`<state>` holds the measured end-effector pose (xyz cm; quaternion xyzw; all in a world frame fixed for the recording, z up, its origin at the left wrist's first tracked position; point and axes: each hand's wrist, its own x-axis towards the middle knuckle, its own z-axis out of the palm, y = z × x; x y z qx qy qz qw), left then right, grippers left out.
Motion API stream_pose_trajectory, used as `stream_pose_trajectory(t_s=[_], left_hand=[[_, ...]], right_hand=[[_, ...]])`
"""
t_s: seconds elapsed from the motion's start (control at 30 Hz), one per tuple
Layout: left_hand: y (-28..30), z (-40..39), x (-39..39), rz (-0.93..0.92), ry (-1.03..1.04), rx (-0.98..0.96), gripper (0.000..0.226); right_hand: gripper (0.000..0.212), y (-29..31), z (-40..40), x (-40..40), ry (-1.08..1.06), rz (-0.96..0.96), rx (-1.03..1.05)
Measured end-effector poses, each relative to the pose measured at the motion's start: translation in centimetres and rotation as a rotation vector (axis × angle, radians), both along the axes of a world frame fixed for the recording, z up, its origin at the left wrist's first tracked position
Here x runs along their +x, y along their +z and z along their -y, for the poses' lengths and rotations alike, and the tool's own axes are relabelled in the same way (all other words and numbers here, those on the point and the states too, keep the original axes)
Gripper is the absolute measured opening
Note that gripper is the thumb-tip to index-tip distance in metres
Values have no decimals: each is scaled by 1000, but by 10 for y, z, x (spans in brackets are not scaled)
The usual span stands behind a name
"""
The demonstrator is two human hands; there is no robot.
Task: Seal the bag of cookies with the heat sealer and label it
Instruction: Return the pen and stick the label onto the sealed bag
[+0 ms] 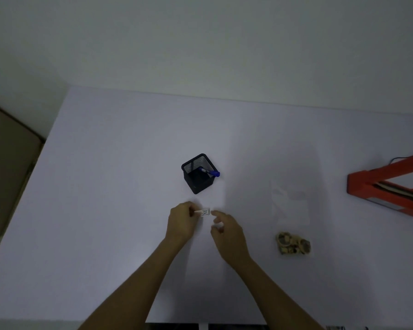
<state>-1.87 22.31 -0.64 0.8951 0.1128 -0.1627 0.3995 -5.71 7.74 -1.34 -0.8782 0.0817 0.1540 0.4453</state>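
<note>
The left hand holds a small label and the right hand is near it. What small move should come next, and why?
Probably the right hand should pinch the free edge of the label, so both hands can handle it. The left hand pinches its other end, and the right fingers hover beside it holding nothing. The bag of cookies lies further right.

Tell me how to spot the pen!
Find the white table, then the black mesh pen cup standing just beyond the two hands. The blue marker leans inside it, its cap poking over the right rim. It is the only blue thing there.
</note>
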Motion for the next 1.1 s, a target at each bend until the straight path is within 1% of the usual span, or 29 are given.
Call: stream_pose_trajectory(t_s=[0.07, 0.17, 0.3, 0.43, 0.57, 0.67, 0.9, 1.1], left_hand=[[17, -2, -5, 97, -2, -42, 5], [42, -4, -11, 183, -4, -125, 3], [71, -13, -11, 237, 28, -200, 2], [92, -26, -10, 256, -44, -206, 9], [102, -37, -16, 282, -80, -218, 18], [105, -43, -25, 306, -111, -192, 22], [109, -50, -43, 370, -149, -141, 24], [115, -54, -55, 376, -171, -116, 23]], right_hand=[[28, 14, -6, 3, -93, 25, 113], [19, 36, -16, 10, -126, 36, 249], [17, 62, -27, 19, -166, -6, 385], [18, 82, -30, 22, -213, -59, 469], [15, 97, -33, 19, -191, -70, 497], [12, 103, -37, 12, -166, -72, 521], [11, 110, -43, -7, -129, -79, 558], [14, 116, -41, -15, -69, -105, 545]])
